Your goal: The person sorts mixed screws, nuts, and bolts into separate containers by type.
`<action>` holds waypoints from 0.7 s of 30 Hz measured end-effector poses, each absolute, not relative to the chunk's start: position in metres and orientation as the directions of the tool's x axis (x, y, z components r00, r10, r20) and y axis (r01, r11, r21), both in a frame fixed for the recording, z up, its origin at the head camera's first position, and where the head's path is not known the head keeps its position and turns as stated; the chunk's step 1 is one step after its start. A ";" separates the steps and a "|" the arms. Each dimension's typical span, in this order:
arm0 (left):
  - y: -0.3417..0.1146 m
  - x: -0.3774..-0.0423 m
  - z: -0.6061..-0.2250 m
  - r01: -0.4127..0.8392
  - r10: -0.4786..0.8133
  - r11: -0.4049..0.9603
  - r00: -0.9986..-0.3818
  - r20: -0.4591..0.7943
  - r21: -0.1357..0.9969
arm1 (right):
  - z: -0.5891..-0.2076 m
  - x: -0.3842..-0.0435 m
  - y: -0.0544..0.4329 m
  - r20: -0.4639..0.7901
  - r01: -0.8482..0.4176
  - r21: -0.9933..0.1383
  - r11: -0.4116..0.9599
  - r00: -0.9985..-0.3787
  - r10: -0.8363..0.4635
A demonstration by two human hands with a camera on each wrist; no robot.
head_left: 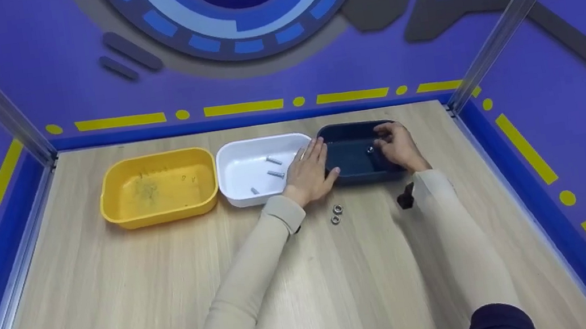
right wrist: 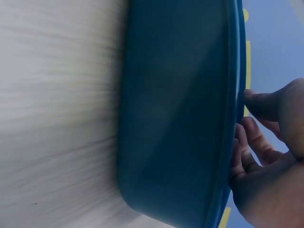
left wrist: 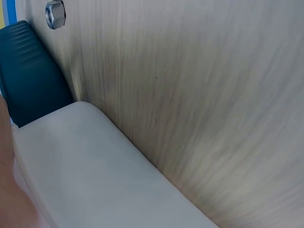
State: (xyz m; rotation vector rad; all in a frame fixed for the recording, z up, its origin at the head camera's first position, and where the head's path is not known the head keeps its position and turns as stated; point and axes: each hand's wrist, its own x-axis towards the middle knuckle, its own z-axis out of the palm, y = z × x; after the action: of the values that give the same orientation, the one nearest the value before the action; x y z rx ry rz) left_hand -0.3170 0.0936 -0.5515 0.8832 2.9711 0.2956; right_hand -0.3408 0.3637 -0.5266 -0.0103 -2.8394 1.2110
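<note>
My left hand point(head_left: 310, 172) lies with straight fingers across the adjoining rims of the white bin point(head_left: 237, 195) and the dark blue bin point(head_left: 355, 180). Several bolts point(head_left: 275, 174) lie inside the white one. Over the right end of the dark bin is my right hand point(head_left: 400, 146), its fingers loosely bent and reaching inside the rim. Near its thumb shows a nut point(head_left: 370, 149); a gap appears between them. In the right wrist view, thumb and fingers stand apart at the rim, and the fingertips are partly hidden. Two nuts point(head_left: 338, 209) sit on the table before the dark bin.
A yellow bin point(head_left: 162, 212) with a few tiny parts stands left of the white one. All three bins form a row near the back wall point(head_left: 248, 93) of the wooden table point(head_left: 134, 301). A small black object point(head_left: 405, 198) shows beside my right cuff.
</note>
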 end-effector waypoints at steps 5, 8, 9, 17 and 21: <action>0.093 -0.316 -0.550 0.542 0.546 0.816 -0.837 0.038 0.199 | -0.525 -0.339 0.363 0.047 -0.014 -0.730 0.683 -0.998 0.030; 0.094 -0.318 -0.552 0.538 0.545 0.819 -0.838 0.025 0.197 | -0.524 -0.338 0.362 0.065 -0.033 -0.734 0.678 -0.998 0.023; 0.094 -0.319 -0.554 0.538 0.545 0.821 -0.838 0.020 0.194 | -0.523 -0.337 0.361 0.073 -0.042 -0.734 0.678 -0.997 0.018; 0.097 -0.324 -0.556 0.526 0.539 0.828 -0.842 -0.022 0.194 | -0.518 -0.325 0.356 0.165 -0.138 -0.691 0.710 -0.986 -0.032; 0.096 -0.324 -0.555 0.520 0.534 0.832 -0.845 -0.030 0.193 | -0.518 -0.314 0.352 0.225 -0.208 -0.673 0.710 -0.972 -0.071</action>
State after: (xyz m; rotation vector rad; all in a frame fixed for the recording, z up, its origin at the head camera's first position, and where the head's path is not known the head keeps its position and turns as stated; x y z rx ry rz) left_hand -0.3240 0.0964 -0.5553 0.8437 2.9277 0.2725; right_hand -0.3143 0.3520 -0.5177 0.2251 -2.7340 1.1083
